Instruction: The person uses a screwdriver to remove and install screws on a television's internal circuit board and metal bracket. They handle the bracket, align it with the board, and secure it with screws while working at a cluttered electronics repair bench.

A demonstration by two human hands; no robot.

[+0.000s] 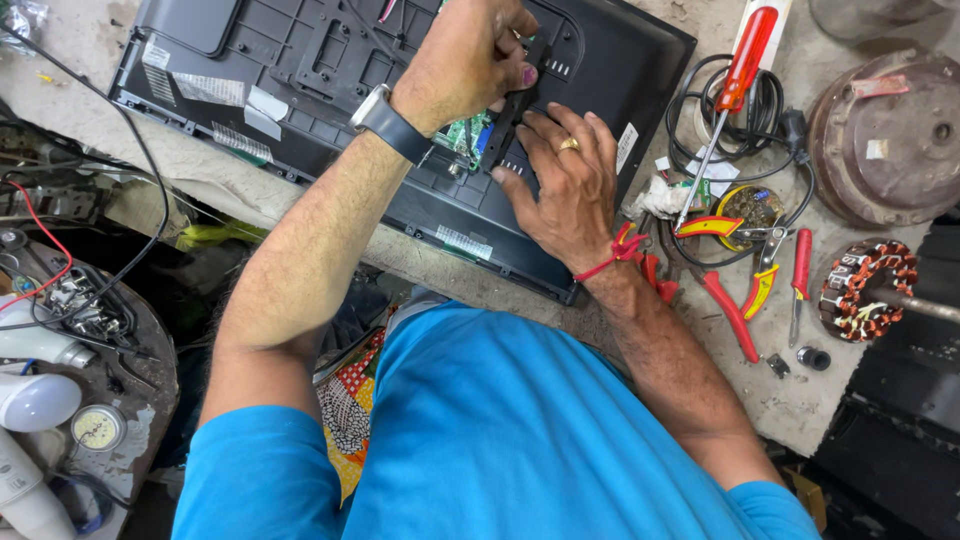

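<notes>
A black flat-screen set [300, 70] lies back-side up on a worn workbench [800, 400]. My left hand [470, 55], with a dark wristwatch, grips a narrow black plastic cover strip [510, 125] near the set's middle. Under that strip a green circuit board [462, 138] shows. My right hand [565, 180], wearing a ring and a red wrist thread, presses flat on the back panel just right of the strip, fingers spread and touching its lower end.
To the right lie a red-handled screwdriver [735, 85], coiled black cable [775, 110], red pliers [730, 305], a copper-wound motor stator [865, 290] and a round brown motor housing [890, 135]. At left sit tangled wires [70, 290] and white bulbs [35, 400].
</notes>
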